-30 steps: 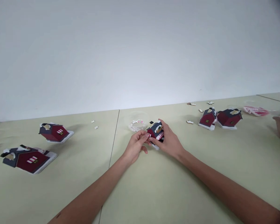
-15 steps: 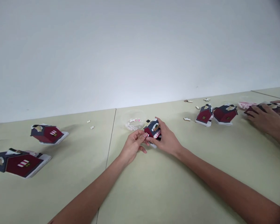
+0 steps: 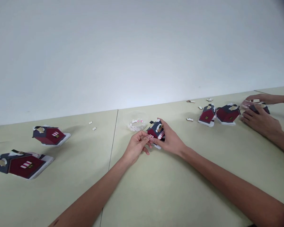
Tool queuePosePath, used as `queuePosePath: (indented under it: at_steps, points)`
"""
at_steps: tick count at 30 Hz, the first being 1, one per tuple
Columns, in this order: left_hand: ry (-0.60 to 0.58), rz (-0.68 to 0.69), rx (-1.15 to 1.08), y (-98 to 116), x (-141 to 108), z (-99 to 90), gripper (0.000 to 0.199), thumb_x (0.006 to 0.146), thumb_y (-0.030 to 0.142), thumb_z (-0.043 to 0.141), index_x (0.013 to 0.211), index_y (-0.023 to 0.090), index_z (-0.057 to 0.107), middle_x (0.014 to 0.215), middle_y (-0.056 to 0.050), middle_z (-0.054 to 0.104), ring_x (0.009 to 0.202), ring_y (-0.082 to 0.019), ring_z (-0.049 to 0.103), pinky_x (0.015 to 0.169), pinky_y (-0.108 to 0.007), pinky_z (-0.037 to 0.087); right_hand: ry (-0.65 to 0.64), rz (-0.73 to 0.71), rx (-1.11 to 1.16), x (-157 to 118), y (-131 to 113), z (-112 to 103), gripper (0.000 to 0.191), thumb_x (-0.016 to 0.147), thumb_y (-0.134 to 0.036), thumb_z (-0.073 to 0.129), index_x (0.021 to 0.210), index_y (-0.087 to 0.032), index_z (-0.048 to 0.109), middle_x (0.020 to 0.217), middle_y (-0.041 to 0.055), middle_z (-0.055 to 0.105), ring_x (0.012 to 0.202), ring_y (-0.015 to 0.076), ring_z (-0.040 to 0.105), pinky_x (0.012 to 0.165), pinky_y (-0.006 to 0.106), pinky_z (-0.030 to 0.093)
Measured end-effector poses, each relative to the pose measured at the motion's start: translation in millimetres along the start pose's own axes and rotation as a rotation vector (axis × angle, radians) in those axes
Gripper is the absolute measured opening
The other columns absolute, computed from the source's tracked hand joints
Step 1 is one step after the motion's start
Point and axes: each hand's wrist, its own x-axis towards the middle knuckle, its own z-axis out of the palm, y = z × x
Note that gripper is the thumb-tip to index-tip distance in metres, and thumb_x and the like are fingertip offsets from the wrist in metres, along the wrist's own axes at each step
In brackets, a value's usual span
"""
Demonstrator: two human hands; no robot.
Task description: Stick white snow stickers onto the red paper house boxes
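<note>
Your right hand (image 3: pixel 170 141) is closed around the miniature red house (image 3: pixel 156 131), and your left hand (image 3: pixel 136 146) pinches its near side between fingertips and thumb. The house is held between both hands over the pale green table (image 3: pixel 180 192). Just left lies a ring of white pieces (image 3: pixel 136 125). Further right stand two more red houses (image 3: pixel 207 115), then a co-worker's hands (image 3: pixel 260 121).

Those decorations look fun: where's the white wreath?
In the head view, the wreath lies on the table, left of the red house between the person's left hand and right hand.
</note>
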Motion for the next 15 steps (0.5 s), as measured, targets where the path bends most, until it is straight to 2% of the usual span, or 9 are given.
queuePosePath:
  at_steps: [15]
  points:
    - [-0.029,0.047,0.028,-1.4,-1.1,1.3,0.038,0.078,0.049,0.076,0.084,0.017,0.054,0.071,0.0,0.063,0.059,-0.013,0.063,0.038,-0.017,0.044,-0.066,-0.015,0.056,-0.1,0.2,-5.2,0.103,0.083,-0.06,0.067,0.159,-0.021,0.01,0.147,0.0182,0.048,0.13,0.0341,0.053,0.106,0.051,0.044]
